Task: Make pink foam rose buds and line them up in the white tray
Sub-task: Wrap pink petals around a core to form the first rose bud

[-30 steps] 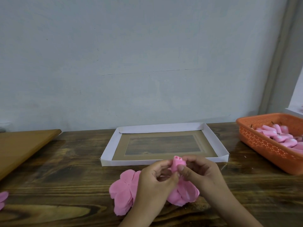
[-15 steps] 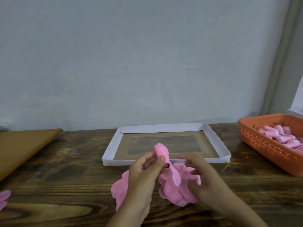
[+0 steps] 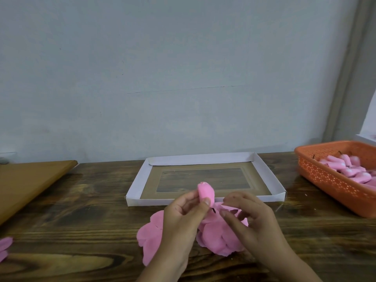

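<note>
Dark, knotty wooden planks make up the table (image 3: 81,200) under your hands, with a pale blue-grey painted wall (image 3: 183,68) rising straight behind it.

Your left hand (image 3: 181,216) pinches a small rolled pink foam rose bud (image 3: 206,193) between thumb and fingertips, holding it upright just in front of the near wall of the tray. Your right hand (image 3: 252,218) hovers beside it with fingers loosely curled; whether they grip a petal you cannot tell, since motion blurs them. Under and between both hands lies a loose heap of flat pink foam petals (image 3: 219,237), spread on the table and partly hidden by your wrists.

Just beyond the bud sits the shallow white cardboard tray (image 3: 134,184) with folded-up sides; its floor shows a brown border around a darker panel, and no buds lie in it yet. No writing or label can be read on it or anywhere else.

To your right, well apart from the tray, an orange perforated plastic basket (image 3: 325,178) holds a pile of pink foam pieces (image 3: 345,169), cut off by the picture's edge. To your left a tan brown board (image 3: 26,180) lies slanting across the table's far corner. At the left edge near you, another scrap of pink foam petal (image 3: 5,247) rests on the wood. A grey-beige vertical trim (image 3: 350,68) runs down the wall at the right.
</note>
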Demonstrator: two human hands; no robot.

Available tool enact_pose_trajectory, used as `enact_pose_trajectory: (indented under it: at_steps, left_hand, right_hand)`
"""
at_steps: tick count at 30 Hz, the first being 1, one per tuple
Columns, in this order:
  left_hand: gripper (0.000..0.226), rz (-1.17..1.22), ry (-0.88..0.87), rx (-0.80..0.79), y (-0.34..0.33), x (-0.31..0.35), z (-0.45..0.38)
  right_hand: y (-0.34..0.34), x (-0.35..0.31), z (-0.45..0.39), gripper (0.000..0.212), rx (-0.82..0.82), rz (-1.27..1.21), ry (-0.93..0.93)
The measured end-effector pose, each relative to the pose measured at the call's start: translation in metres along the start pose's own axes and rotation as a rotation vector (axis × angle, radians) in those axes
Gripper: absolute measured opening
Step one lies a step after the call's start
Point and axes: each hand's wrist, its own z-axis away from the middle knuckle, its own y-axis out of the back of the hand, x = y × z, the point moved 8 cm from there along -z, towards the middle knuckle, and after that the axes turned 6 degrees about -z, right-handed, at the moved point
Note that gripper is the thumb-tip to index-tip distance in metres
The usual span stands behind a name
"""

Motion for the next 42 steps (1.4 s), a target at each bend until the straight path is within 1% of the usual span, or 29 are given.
enact_pose_trajectory:
  at_steps: [3, 4, 5, 7, 8, 15, 18, 21, 24, 27, 33, 35, 42]
  left_hand:
    - [0.025, -0.034, -0.009, -0.027, -0.004, 0.001, 0.002]
    - [0.024, -0.053, -0.011, -0.036, -0.005, 0.001, 0.003]
    - [0.023, -0.077, -0.017, -0.047, -0.006, 0.002, 0.004]
    - [0.022, -0.128, -0.034, -0.067, -0.009, 0.005, 0.005]
    - [0.022, -0.148, -0.040, -0.075, -0.010, 0.006, 0.006]
    - [0.026, -0.188, -0.038, -0.106, -0.015, 0.003, 0.009]
    - [0.027, -0.183, -0.041, -0.133, -0.017, 0.004, 0.010]
    - [0.028, -0.162, -0.045, -0.155, -0.019, 0.004, 0.011]
    - [0.031, -0.131, -0.056, -0.161, -0.020, 0.005, 0.011]
    - [0.036, -0.106, -0.061, -0.166, -0.020, 0.006, 0.011]
    - [0.027, -0.133, -0.068, -0.162, -0.020, 0.008, 0.012]
    - [0.023, -0.133, -0.087, -0.177, -0.022, 0.012, 0.014]
    - [0.024, -0.114, -0.097, -0.173, -0.023, 0.017, 0.016]
  right_hand:
    - [0.000, -0.003, -0.001, 0.049, 0.010, -0.066, -0.014]
    - [0.001, -0.003, -0.001, 0.054, 0.017, -0.088, -0.021]
    - [0.002, -0.002, 0.000, 0.053, 0.023, -0.119, -0.027]
    - [0.003, 0.001, 0.001, 0.041, 0.036, -0.174, -0.051]
    - [0.003, 0.003, 0.001, 0.040, 0.042, -0.190, -0.072]
    - [0.003, 0.014, 0.004, 0.059, 0.103, -0.286, -0.142]
    - [0.003, 0.015, 0.004, 0.062, 0.118, -0.321, -0.156]
    - [0.004, 0.018, 0.004, 0.056, 0.136, -0.365, -0.178]
    - [0.004, 0.019, 0.004, 0.044, 0.126, -0.370, -0.197]
    - [0.005, 0.017, 0.004, 0.030, 0.142, -0.352, -0.174]
    - [0.006, 0.008, 0.001, 0.009, 0.128, -0.292, -0.106]
    - [0.006, 0.007, 0.001, 0.013, 0.122, -0.303, -0.096]
    - [0.003, 0.013, 0.003, 0.033, 0.101, -0.313, -0.146]
